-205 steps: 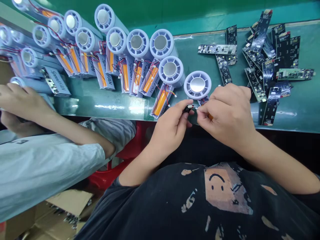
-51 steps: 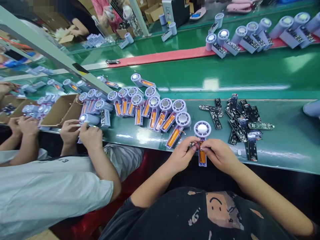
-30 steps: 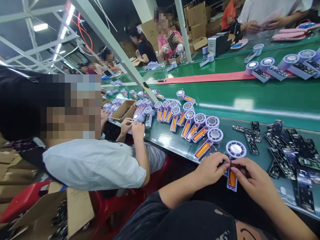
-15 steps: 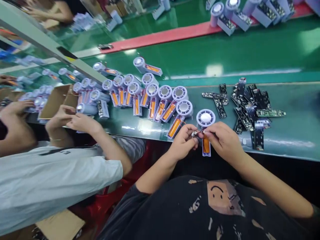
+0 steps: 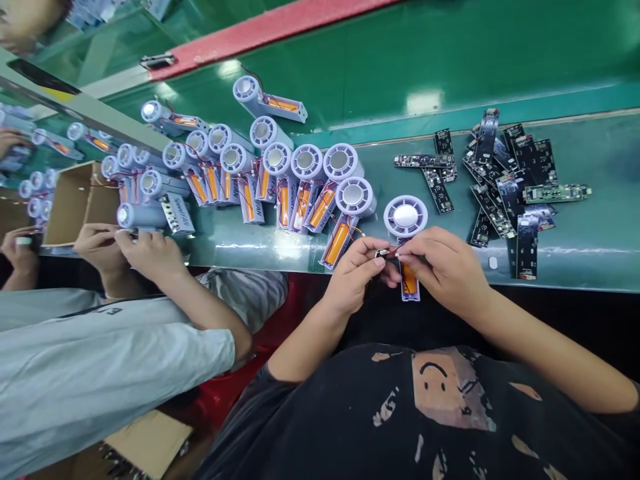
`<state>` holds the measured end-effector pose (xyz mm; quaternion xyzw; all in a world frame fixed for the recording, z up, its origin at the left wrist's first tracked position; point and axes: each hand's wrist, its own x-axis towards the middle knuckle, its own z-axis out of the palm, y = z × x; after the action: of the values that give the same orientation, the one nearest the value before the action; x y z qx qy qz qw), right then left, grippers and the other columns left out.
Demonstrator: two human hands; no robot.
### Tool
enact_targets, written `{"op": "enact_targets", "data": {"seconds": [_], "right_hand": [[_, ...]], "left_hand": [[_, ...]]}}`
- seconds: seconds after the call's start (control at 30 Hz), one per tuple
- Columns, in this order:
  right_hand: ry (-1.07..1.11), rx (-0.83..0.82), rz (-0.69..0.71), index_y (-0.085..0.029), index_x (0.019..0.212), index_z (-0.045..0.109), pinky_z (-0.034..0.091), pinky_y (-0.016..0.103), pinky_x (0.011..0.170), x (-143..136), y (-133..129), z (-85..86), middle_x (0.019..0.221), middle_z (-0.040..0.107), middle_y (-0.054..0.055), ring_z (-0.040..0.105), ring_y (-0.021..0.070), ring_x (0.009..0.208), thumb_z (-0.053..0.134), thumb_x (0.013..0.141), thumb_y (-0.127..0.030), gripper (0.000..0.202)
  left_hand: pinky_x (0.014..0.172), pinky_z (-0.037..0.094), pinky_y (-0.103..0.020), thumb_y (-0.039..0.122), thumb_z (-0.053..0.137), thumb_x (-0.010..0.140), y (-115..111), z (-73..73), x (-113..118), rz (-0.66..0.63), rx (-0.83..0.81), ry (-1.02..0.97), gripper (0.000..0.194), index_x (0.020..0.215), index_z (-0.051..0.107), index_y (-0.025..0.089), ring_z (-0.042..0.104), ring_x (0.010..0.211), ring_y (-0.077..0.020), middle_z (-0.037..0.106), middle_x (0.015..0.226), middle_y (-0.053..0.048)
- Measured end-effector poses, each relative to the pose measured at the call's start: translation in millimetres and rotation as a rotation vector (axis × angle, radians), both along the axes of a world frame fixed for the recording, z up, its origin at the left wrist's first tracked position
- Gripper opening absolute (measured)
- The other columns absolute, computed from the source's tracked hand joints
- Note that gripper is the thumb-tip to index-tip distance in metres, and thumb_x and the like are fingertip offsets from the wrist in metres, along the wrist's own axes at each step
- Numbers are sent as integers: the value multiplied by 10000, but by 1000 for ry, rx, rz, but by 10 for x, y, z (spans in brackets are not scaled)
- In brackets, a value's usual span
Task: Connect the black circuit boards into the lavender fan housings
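Between finger and thumb, my left hand [image 5: 357, 273] pinches a small part with a white connector [image 5: 381, 253], mostly hidden by the fingers. Close to its right, my right hand [image 5: 445, 270] is closed on the end of thin red and black wires [image 5: 394, 253]. Just beyond both hands stands a lilac fan-like unit with a round silver centre [image 5: 405, 216]. Its handle, holding an orange battery [image 5: 409, 280], points toward me and extends past the table edge. Several similar units [image 5: 341, 160] stand to the left, orange batteries showing in their handles.
Black circuit boards [image 5: 500, 180] lie piled at the right, with a green board [image 5: 557, 193] on top. A co-worker's hands [image 5: 133, 253] work at the left near a cardboard box [image 5: 75, 207]. A red strip [image 5: 270, 27] crosses the green belt [image 5: 370, 73].
The view has shifted closer to the table. My hands remain together, now showing the wires stretched between them. The co-worker's hands still hold something at the left.
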<state>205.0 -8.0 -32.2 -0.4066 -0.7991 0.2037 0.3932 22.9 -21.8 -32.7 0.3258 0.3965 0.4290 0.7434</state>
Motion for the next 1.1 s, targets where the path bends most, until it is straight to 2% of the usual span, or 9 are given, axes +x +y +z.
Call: {"op": "enact_targets", "data": {"seconds": [0.23,0.47,0.7,0.77,0.83,0.93,1.0,1.1], "right_hand": [[-90,125,-69,-200,889,684,469,318,746,-19,-37,-2,859,710,43,618,174,805,537,985,-241,180],[-144,238,-131,-190,839,665,377,338,682,-46,-44,34,810,705,31,577,174,742,585,961,-223,149],[-214,285,-160,-212,841,678,315,361,672,-36,-55,83,803,722,14,548,175,718,598,959,-251,148],[-207,272,-160,-213,839,679,315,362,676,-22,-55,84,803,724,12,551,173,718,601,956,-245,144],[-184,239,-143,-211,830,675,319,361,677,-6,-50,66,804,724,14,556,175,725,603,956,-251,150],[-131,165,-112,-215,832,671,337,353,687,13,-34,10,815,720,16,566,177,745,579,972,-278,180],[-107,128,-105,-220,838,671,349,349,701,17,-19,-30,820,718,14,571,177,757,565,981,-299,195],[-80,135,-98,-215,846,674,357,341,712,13,7,-66,818,716,11,570,173,762,574,980,-303,189]], "left_hand": [[622,599,-242,370,746,830,-30,49,5,-22,-2,40,367,1034,511,177,736,708,-150,696,755,28],[704,631,-246,407,696,902,-98,96,29,-44,136,184,354,1128,531,189,733,804,-133,694,910,-3],[709,613,-231,379,639,950,-138,75,61,-9,264,309,289,1154,578,184,699,738,-103,701,924,-15],[764,608,-255,352,612,967,-161,115,42,-18,329,395,283,1196,599,185,708,810,-123,718,1016,-46],[875,593,-300,313,607,968,-182,177,1,-48,414,504,313,1261,614,204,701,974,-166,705,1170,-78],[957,566,-331,265,639,938,-202,250,-79,-151,531,648,429,1365,595,271,645,1130,-203,645,1314,-79],[858,594,-285,250,634,935,-206,251,-120,-191,532,691,484,1409,565,322,660,1017,-164,609,1315,-71],[696,606,-227,258,595,956,-210,184,-133,-184,441,637,484,1427,542,355,660,760,-74,544,1292,-67]]}}
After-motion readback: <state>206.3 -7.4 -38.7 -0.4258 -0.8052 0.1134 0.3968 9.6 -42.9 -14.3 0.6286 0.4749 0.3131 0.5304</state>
